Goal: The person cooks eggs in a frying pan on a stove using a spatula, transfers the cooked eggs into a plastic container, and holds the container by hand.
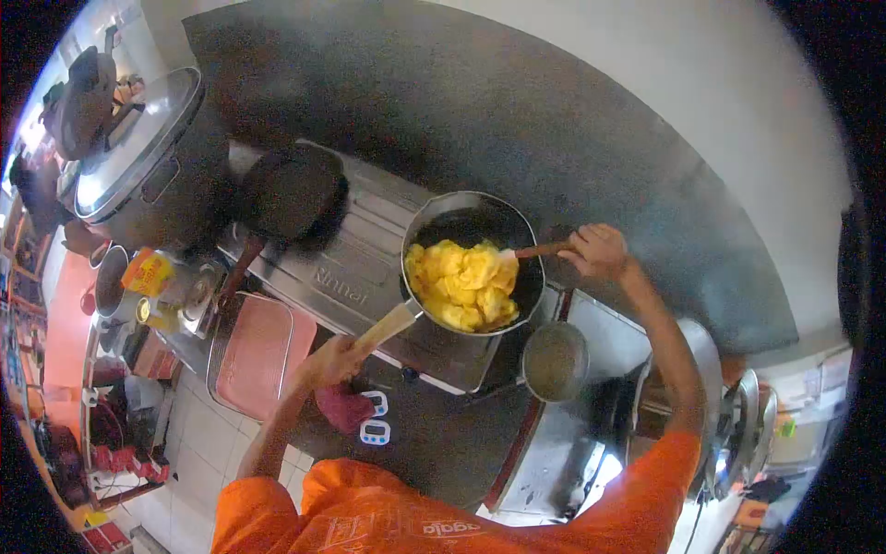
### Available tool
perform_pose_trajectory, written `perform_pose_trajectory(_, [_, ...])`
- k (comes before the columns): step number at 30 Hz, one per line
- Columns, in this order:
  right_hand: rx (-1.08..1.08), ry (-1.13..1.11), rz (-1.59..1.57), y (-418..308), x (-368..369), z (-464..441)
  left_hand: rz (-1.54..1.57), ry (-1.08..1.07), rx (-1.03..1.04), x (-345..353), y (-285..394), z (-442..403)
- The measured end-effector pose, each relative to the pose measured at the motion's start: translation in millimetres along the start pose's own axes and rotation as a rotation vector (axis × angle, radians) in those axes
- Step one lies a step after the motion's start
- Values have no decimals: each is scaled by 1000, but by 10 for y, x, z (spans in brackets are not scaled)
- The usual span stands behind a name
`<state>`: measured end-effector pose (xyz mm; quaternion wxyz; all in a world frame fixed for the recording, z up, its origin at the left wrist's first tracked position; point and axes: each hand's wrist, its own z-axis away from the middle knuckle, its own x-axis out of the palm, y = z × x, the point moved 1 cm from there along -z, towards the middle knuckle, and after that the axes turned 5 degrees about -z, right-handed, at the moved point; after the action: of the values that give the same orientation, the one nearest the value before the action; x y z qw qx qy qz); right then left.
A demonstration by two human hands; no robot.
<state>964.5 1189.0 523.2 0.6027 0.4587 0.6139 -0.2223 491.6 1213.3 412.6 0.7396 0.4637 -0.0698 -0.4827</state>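
Below the grey panel (415,92), the stove (323,263) ran slantwise across the middle of the view, lettering on its top. At its left end: big pot (180,194), clear lid on, side handle showing; contents not readable.

Over the stove's right end: pan (461,222), long pale handle pointing back toward the person. Couldn't tell if its base sat on the burner. In it: yellow food (464,286), looked like egg, heaped in thick soft folds toward the near side, dark pan surface bare at the far side.

On the stove's left part: skillet (291,189), brown handle slanting to the near edge. Interior too dark to read.

Near side of the stove, left of the person's left hand: pink tray (258,351). Right of the stove, just beside the pan: small pot (554,360), something pale and dull inside, too blurred to say what.

Hands were well apart. Left hand (334,360) was closed around the pan's handle. Right hand (600,251) gripped the spatula (543,250) by its brown handle, blade in the pan, against the food.

Left of the tray: yellow packet (148,273), jar (161,316) just beside it. Near the left hand: red cloth (341,409), next to two white timers (375,432).
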Motion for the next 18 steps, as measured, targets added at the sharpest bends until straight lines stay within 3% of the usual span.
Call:
perform_pose_trajectory(2, [1,13,40,-328,-174,83,52,54,161,79,-329,-164])
perform_pose_trajectory(5, [168,-202,147,-932,-300,335,105,-5,137,47,-188,-93])
perform_pose_trajectory(8, [257,-94,192,-1592,-284,632,211,-31,190,37,-171,-51])
perform_pose_trajectory(11, [348,-128,255,-2053,-316,761,138,138,524,45,-273,-52])
perform_pose_trajectory(13, [365,-144,290,-2270,-427,637,159,33,400,45,-289,-116])
perform_pose_trajectory(14, [390,-262,327,-2314,-545,603,164,-16,337,34,-314,-167])
perform_pose_trajectory(18, [431,-213,351,-2406,-989,171,256,7,382,162,-612,-486])
